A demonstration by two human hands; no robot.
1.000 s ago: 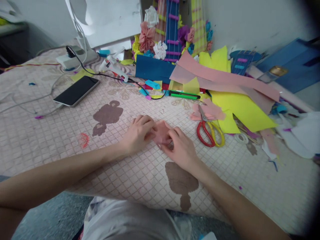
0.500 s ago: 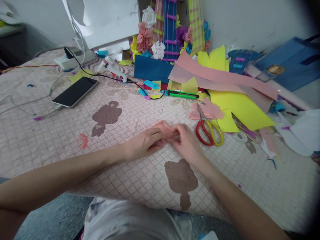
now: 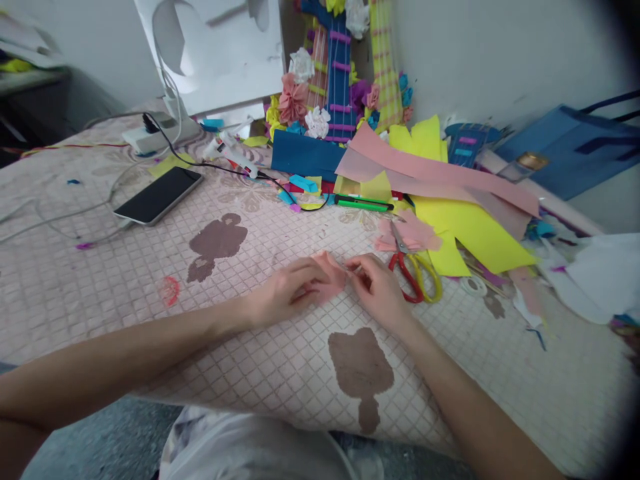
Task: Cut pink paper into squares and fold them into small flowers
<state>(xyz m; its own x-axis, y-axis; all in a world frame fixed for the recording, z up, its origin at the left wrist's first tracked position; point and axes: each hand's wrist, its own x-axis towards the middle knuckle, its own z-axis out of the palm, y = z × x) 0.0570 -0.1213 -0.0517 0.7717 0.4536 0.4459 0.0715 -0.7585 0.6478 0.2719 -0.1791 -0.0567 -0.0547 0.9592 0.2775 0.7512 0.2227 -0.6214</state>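
Note:
A small folded piece of pink paper point(image 3: 331, 283) is between my two hands, just above the patterned tablecloth. My left hand point(image 3: 290, 287) is closed on its left side, fingers curled over it. My right hand point(image 3: 375, 285) pinches at the paper's right edge with thumb and fingertips; part of that edge is hidden by the fingers. Scissors point(image 3: 415, 275) with one red and one yellow handle lie just right of my right hand. Their blades rest on a stack of pink paper pieces point(image 3: 420, 233).
A phone point(image 3: 159, 195) on a cable lies at the left, near a white glue gun point(image 3: 235, 157) and a power strip point(image 3: 160, 133). Yellow sheets point(image 3: 480, 230), pink strips point(image 3: 440, 170) and a green cutter point(image 3: 364, 203) lie behind. Paper-flower-decorated guitar shapes point(image 3: 340, 80) stand at the back.
The pink paper now shows more of its face between my hands, and my right hand has drawn slightly to its right edge. The camera view has tilted a little upward.

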